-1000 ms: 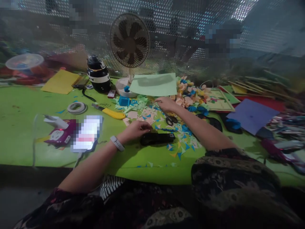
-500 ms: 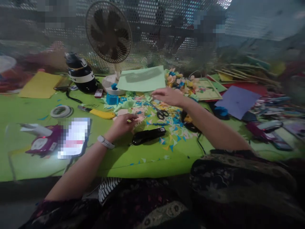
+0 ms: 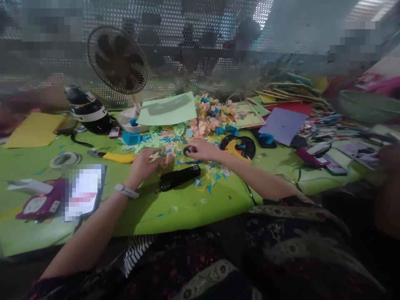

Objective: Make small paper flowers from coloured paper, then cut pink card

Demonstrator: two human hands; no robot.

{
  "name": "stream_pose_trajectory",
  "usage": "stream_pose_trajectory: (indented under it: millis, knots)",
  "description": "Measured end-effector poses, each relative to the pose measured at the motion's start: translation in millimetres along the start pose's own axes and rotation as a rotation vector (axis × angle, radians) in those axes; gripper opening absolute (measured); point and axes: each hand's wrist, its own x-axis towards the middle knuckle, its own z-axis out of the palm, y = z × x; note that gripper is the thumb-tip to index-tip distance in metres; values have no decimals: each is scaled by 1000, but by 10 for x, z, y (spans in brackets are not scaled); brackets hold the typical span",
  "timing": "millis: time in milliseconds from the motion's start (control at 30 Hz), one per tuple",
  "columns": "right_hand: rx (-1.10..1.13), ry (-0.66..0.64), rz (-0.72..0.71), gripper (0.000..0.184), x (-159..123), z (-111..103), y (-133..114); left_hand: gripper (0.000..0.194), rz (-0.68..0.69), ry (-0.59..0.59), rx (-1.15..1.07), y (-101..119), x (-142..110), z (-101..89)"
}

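Observation:
My right hand (image 3: 201, 150) is closed round the dark handles of a pair of scissors (image 3: 189, 151), low over the scraps in the middle of the table. To its left, my left hand (image 3: 144, 165) has its fingers curled together at some pink paper (image 3: 168, 155); its exact grip is partly hidden. A white band is on the left wrist. Just below both hands lies a black stapler (image 3: 179, 178). Small blue, yellow, green and pink paper scraps (image 3: 208, 179) are scattered around them.
A pale green sheet (image 3: 168, 109) and a heap of paper flowers (image 3: 208, 118) lie behind the hands. At left are a yellow cutter knife (image 3: 118, 157), tape roll (image 3: 65, 160), phone (image 3: 83, 193), bottle (image 3: 89, 112) and fan (image 3: 117, 60). Another person's arm (image 3: 389, 187) shows at right.
My right hand has come down and nearer, taking hold of the scissors that lay on the scraps. My left hand stays by the pink paper. The view has turned to the right.

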Motion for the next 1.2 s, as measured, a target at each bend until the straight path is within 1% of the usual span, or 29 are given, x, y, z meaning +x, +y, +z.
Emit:
stream_pose_trajectory:
  millis: [67, 133, 200, 267, 300, 333, 400, 467, 500, 567, 600, 733, 800, 867, 933, 967, 1000, 1033, 1067, 1100, 1133, 1167, 1200]
  knots:
    - [60, 90, 14, 34, -104, -4, -41, 42, -7, -25, -33, 0, 0, -6]
    - [101, 120, 63, 33, -277, -25, -19, 45, -27, -33, -67, 11, 1, -11]
    - [115, 147, 84, 34, -488, -2, 32, 49, -53, -28, -100, 34, 2, -11]
    - [122, 231, 100, 45, -700, 100, 70, 52, -69, -29, -137, 65, 3, -6]
    - [126, 271, 121, 53, -799, 180, 77, 52, -69, -33, -154, 80, 3, -2]
    - [128, 281, 152, 63, -890, 272, 76, 52, -64, -38, -164, 95, 2, 0]
    - [113, 208, 224, 84, -1038, 462, 60, 51, -50, -51, -154, 119, 0, 2]
    - [50, 139, 277, 97, -1119, 611, 50, 50, -34, -71, -117, 134, -3, -2]
    - [14, 109, 299, 101, -1125, 660, 53, 49, -29, -82, -97, 139, -3, -5]
    - [-47, 60, 327, 102, -1058, 702, 74, 49, -22, -99, -62, 143, 1, -14]
    - [-68, 42, 332, 99, -986, 701, 87, 49, -18, -106, -48, 142, 6, -18]
    - [-110, 13, 311, 77, -535, 648, 81, 46, 22, -139, -21, 142, 75, -14]
    - [-90, 5, 291, 72, -304, 621, 21, 45, 36, -145, 9, 162, 154, 13]
    - [-2, -21, 230, 71, -135, 590, -52, 44, 43, -142, 52, 201, 261, 63]
    - [149, -44, 134, 71, -52, 542, -97, 41, 72, -156, 69, 249, 384, 129]
    - [225, -31, 89, 71, -42, 510, -96, 39, 99, -167, 69, 270, 445, 164]
    - [287, 14, 63, 69, -47, 473, -77, 37, 134, -170, 73, 286, 503, 198]
    - [325, 87, 67, 67, -61, 431, -36, 35, 172, -170, 84, 295, 558, 230]
    - [334, 169, 117, 64, -76, 385, 23, 33, 208, -173, 100, 299, 610, 260]
    - [305, 235, 219, 63, -87, 340, 99, 32, 242, -187, 121, 298, 658, 290]
    - [252, 273, 353, 62, -87, 297, 188, 33, 274, -215, 142, 296, 703, 320]
    - [187, 271, 495, 62, -74, 260, 284, 35, 304, -250, 163, 295, 746, 351]
    - [123, 242, 618, 63, -49, 231, 379, 38, 338, -290, 182, 298, 785, 385]
